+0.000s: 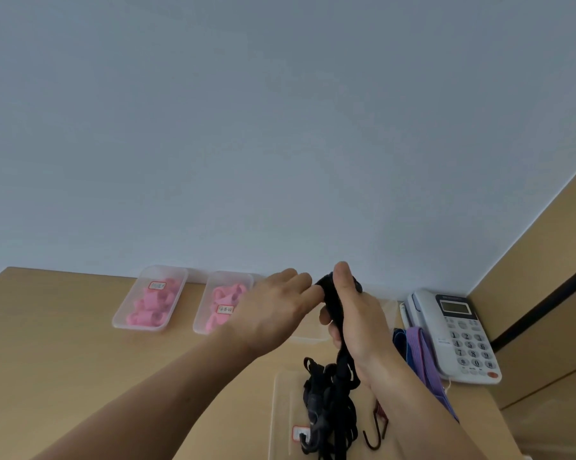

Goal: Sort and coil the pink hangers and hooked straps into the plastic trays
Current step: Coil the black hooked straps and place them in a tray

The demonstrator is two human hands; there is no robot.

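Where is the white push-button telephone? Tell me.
Head view: the white push-button telephone sits at the far right of the wooden desk, just right of the flat purple strap.

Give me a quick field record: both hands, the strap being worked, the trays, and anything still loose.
right hand: grips black strap, tail hanging to near tray
left hand: fingertips at strap's top loop; grip hidden
far-left tray: pink hangers
middle tray: pink hangers too
near tray: more black straps piled
loose: purple strap beside telephone
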